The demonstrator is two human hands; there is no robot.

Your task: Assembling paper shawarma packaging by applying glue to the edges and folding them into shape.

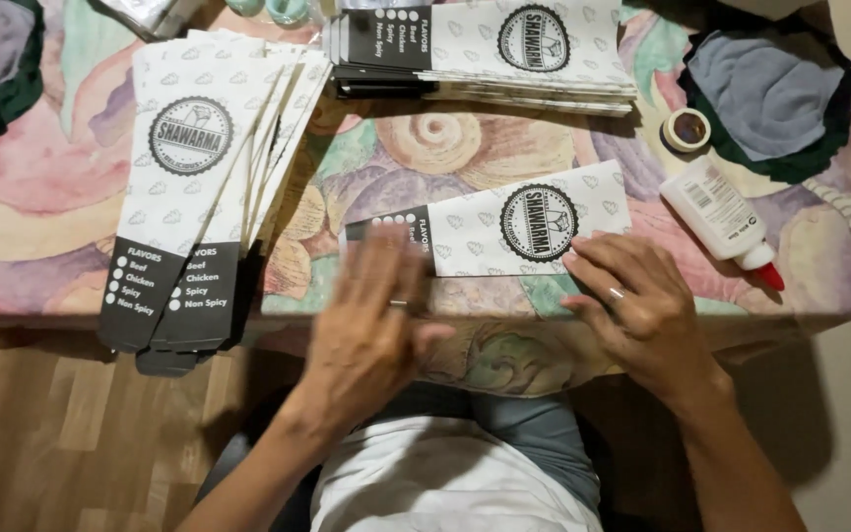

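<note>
Tablecloth [41,227] in pastel swirls covers the table across the upper frame, wood floor at lower left. Left hand [371,320], blurred, lies flat with fingers spread on the printed paper sleeve [504,232] at centre, gripping nothing. Right hand [632,296] presses open fingers on the sleeve's lower right edge. Glue bottle [721,215] lies at right.

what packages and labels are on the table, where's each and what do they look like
Flat paper sleeve: table centre under both hands, white with a round black emblem and a black end.
Fanned stack of sleeves: left, hanging over the table edge, same white and black.
Second stack of sleeves: top centre, lying sideways.
Glue bottle: right, lying down, white with a printed label and red tip.
Left hand and right hand press the centre sleeve.
</note>
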